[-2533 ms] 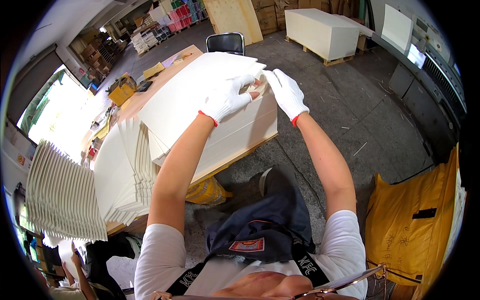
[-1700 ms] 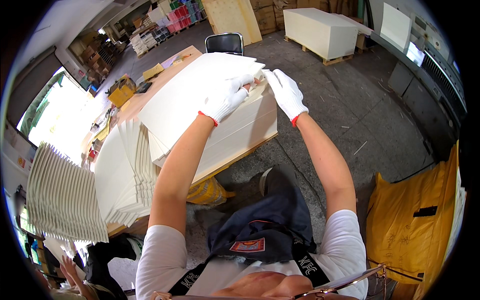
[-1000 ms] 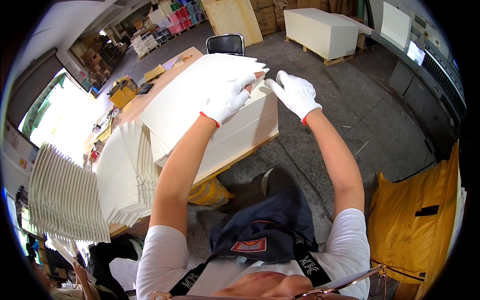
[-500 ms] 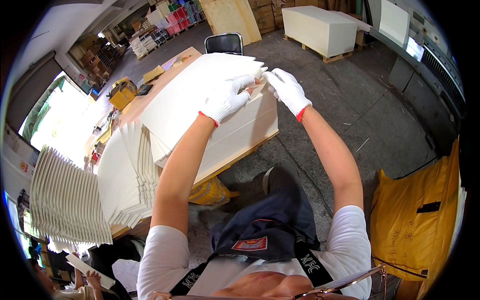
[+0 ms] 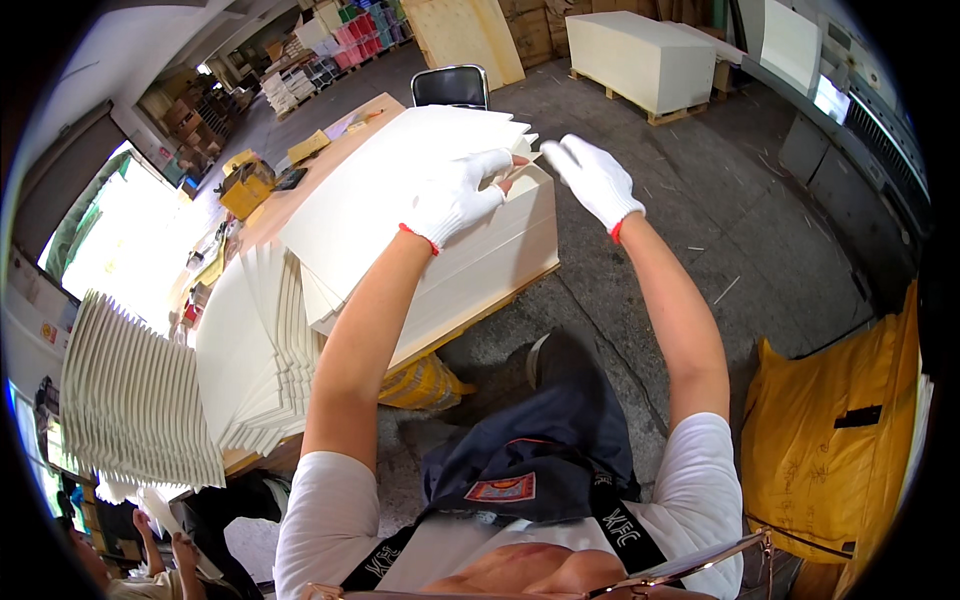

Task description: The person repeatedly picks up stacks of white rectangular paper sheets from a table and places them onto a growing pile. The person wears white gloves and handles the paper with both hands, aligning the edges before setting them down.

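Note:
My left hand [image 5: 462,198], in a white knit glove with a red cuff and bare thumb and fingertip, lies at the near right corner of a tall stack of large white sheets [image 5: 400,165]. Its thumb and fingers close around the edge of the upper sheets, whose corners fan out slightly. My right hand [image 5: 597,182], gloved the same way, hovers just right of that corner, apart from the stack. Its fingers are stretched out, a little blurred, with nothing visible in them. Lower sheets [image 5: 490,255] form a straight block beneath.
Fanned white sheets [image 5: 245,350] and a curved, rippled stack [image 5: 135,395] stand at left. A yellow box [image 5: 245,188] sits on the wooden table [image 5: 345,135]. Behind are a black chair [image 5: 450,87] and a palletised white block [image 5: 640,60]. A yellow cover [image 5: 830,430] hangs at right; another person [image 5: 170,560] works lower left.
My right hand has moved away from the sheet corner, to the right, and its fingers have straightened. My left hand stays nearly still. The other person's hands have shifted.

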### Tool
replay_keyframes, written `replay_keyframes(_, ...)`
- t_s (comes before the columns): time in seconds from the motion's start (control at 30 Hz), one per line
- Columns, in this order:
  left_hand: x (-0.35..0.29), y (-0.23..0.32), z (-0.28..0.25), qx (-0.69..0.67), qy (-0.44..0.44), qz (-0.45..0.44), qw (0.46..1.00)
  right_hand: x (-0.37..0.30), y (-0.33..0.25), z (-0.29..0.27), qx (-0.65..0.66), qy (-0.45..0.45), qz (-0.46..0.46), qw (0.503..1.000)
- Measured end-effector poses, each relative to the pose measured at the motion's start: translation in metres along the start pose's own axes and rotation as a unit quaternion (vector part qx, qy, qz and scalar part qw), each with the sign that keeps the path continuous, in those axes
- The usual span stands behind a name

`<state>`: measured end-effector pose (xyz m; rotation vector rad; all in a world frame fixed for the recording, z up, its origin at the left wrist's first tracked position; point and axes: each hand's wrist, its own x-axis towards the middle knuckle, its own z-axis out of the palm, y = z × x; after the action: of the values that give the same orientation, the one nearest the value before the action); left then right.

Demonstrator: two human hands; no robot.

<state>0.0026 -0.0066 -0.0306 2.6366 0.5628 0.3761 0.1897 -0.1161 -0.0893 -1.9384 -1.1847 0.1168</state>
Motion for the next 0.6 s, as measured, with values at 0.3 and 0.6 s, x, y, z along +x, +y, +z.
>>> replay_keyframes(0.3, 0.007, -0.020, 0.006, 0.032, 0.028, 0.059, 0.997, -0.003, -0.022, 0.002, -0.235, 0.014, -0.124, 0.964)
replay_keyframes(0.6, 0.005, -0.013, 0.006, 0.013, 0.017, 0.024, 0.999, -0.007, -0.004, 0.016, 0.078, -0.005, 0.016, 0.997)
